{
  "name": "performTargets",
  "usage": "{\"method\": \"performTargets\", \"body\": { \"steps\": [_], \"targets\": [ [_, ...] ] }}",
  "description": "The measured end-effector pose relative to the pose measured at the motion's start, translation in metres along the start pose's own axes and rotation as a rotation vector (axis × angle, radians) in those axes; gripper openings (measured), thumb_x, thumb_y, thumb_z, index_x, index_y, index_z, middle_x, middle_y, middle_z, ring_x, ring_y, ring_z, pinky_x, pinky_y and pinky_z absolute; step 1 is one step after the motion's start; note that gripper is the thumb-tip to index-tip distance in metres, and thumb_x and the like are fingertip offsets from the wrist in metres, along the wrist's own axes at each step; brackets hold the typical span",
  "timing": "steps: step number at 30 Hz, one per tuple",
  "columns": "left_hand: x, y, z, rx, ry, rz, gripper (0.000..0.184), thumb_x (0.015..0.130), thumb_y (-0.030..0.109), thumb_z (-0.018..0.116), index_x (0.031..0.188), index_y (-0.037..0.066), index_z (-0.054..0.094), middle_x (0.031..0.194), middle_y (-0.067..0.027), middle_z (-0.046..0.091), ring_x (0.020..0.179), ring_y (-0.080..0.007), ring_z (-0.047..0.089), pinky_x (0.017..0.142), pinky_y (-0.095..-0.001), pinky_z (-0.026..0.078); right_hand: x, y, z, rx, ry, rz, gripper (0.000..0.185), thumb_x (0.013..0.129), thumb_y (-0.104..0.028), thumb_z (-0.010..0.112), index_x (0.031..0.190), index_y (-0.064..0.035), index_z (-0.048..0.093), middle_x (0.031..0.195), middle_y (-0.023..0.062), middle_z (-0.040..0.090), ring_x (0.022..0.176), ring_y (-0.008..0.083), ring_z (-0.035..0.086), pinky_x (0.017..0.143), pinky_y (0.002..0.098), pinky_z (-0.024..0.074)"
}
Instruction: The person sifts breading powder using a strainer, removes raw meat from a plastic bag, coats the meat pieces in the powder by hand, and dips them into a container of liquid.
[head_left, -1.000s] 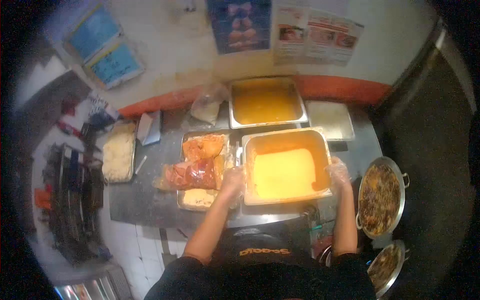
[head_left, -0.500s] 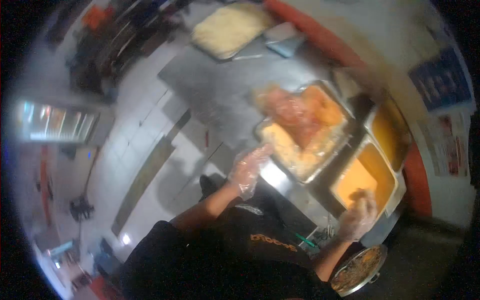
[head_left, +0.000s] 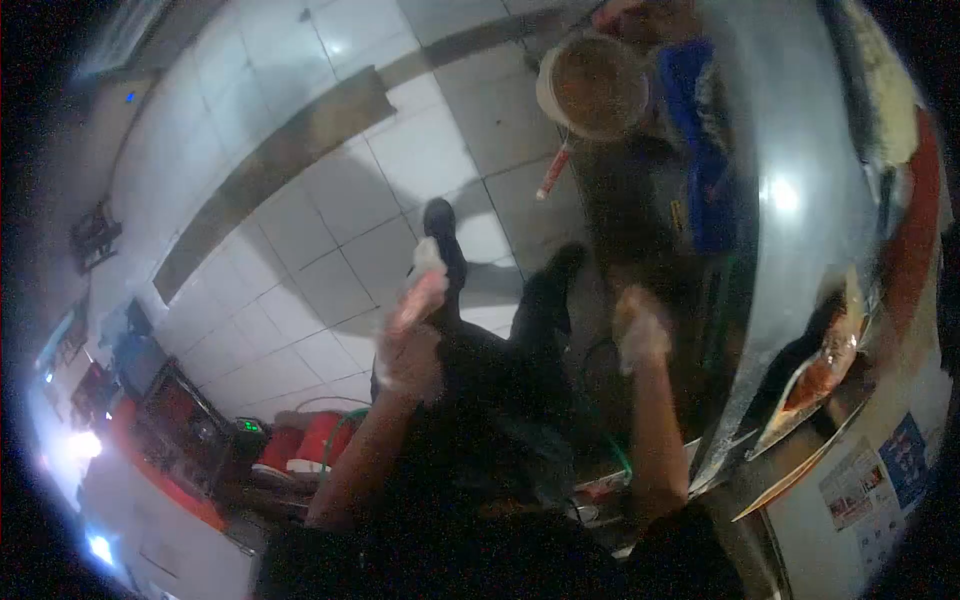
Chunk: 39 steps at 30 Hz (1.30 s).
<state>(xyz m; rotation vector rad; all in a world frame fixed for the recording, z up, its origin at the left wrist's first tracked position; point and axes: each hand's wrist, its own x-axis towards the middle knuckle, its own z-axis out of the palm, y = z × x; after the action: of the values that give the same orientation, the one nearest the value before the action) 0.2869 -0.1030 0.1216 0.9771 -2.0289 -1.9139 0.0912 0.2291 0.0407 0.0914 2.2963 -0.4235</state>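
My left hand (head_left: 412, 335), in a clear plastic glove, is raised over the tiled floor (head_left: 330, 225) in front of my legs. Its fingers point away from me and are blurred by motion. To its right, my right hand (head_left: 642, 330), also gloved, hangs beside the steel table (head_left: 790, 250), apart from its edge. Those fingers are smeared too, and whether they hold anything cannot be made out. Near the far right of the view, reddish meat (head_left: 815, 370) lies on a tray on the table.
A round bucket (head_left: 598, 88) with brown contents stands on the floor at the top, near a red-and-white stick (head_left: 553, 172). Beside it is a blue crate (head_left: 697, 150). At lower left is a dark device with a green display (head_left: 250, 426). My shoe (head_left: 440, 222) shows below.
The view has swung left and down from the table to the floor. Both hands have left the steel pan of yellow contents that they held at first and are now away from the table.
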Motion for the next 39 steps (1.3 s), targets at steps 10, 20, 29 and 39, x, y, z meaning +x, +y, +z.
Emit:
{"method": "performTargets", "body": {
  "steps": [10, 20, 29, 39],
  "targets": [
    [0.017, -0.075, -0.011, -0.236, 0.034, -0.311, 0.053, 0.079, 0.015, 0.055, 0.127, -0.008, 0.046, 0.128, -0.0210, 0.052, 0.115, -0.0309, 0.054, 0.097, -0.0398, 0.043, 0.299, 0.084, -0.027, -0.374, 0.327, -0.050, 0.025, 0.088, -0.026, 0.053, 0.084, -0.0048, 0.066, 0.073, 0.0125, 0.064, 0.069, 0.0311, 0.063, 0.059, 0.0405, 0.0499],
    [0.063, -0.084, 0.062, -0.248, -0.011, -0.265, 0.055, 0.083, 0.030, 0.057, 0.124, -0.005, 0.050, 0.118, -0.0147, 0.059, 0.106, -0.0253, 0.057, 0.091, -0.0348, 0.044, 0.340, 0.139, -0.067, -0.638, 0.321, 0.101, 0.024, 0.088, -0.027, 0.053, 0.085, -0.0076, 0.068, 0.070, 0.0113, 0.063, 0.067, 0.0292, 0.063, 0.057, 0.0405, 0.0502],
    [0.058, -0.106, 0.068, -0.181, -0.095, -0.273, 0.067, 0.058, -0.002, 0.037, 0.125, -0.007, 0.048, 0.119, -0.0204, 0.057, 0.110, -0.0304, 0.057, 0.095, -0.0386, 0.043, 0.334, 0.141, -0.064, -0.432, 0.462, 0.161, 0.023, 0.087, -0.026, 0.053, 0.085, -0.0073, 0.067, 0.070, 0.0110, 0.063, 0.067, 0.0285, 0.063, 0.056, 0.0402, 0.0505],
    [0.038, -0.130, 0.069, -0.245, -0.112, -0.331, 0.061, 0.088, 0.042, 0.053, 0.129, -0.003, 0.046, 0.130, -0.0155, 0.051, 0.118, -0.0255, 0.051, 0.101, -0.0391, 0.038, 0.323, 0.134, -0.072, -0.078, 0.612, 0.066, 0.022, 0.087, -0.025, 0.054, 0.086, -0.0069, 0.066, 0.071, 0.0106, 0.063, 0.066, 0.0278, 0.062, 0.056, 0.0398, 0.0508]
  ]
}}
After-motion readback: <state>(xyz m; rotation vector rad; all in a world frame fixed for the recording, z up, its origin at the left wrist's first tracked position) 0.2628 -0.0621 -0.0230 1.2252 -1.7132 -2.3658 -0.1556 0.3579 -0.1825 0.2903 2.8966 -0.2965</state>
